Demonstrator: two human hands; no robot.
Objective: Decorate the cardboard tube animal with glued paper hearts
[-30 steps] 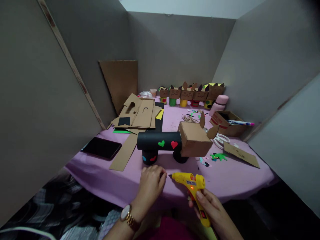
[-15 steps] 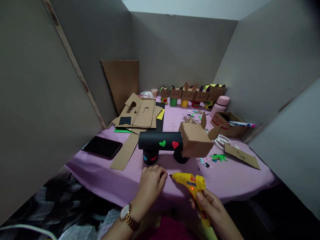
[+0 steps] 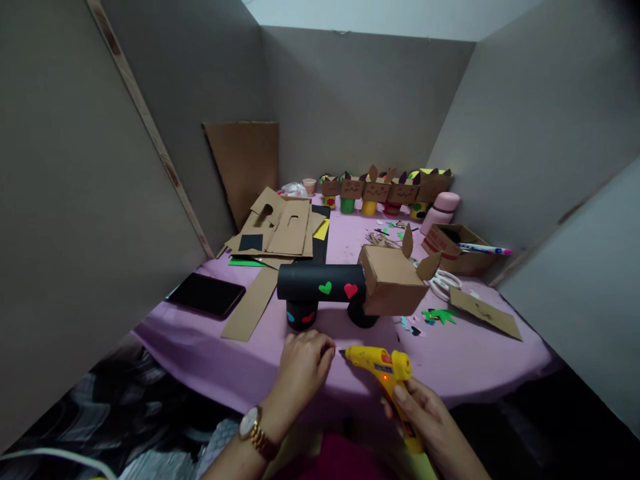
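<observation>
My right hand (image 3: 420, 407) is wrapped round the handle of a yellow glue gun (image 3: 377, 360), its red light lit and its nozzle pointing left. Just left of the nozzle, my left hand (image 3: 306, 363) rests at the table's front with fingers curled and thumb drawn in; whether anything small is between them is hidden. Behind both hands stands a craft animal. Its black tube body (image 3: 300, 283) carries a green heart (image 3: 325, 288) and a red heart (image 3: 351, 291), and rests on short black legs (image 3: 301, 316). A cardboard box head (image 3: 393, 280) with two pointed ears sits at its right end.
Left are a phone (image 3: 206, 295), a cardboard strip (image 3: 250, 307) and stacked cardboard (image 3: 285, 227). Right are white scissors (image 3: 445, 283), green paper scraps (image 3: 439, 316), a cardboard piece (image 3: 485, 313), an open box (image 3: 453, 257) and a pink bottle (image 3: 441, 212). Several finished animals (image 3: 376, 191) line the back.
</observation>
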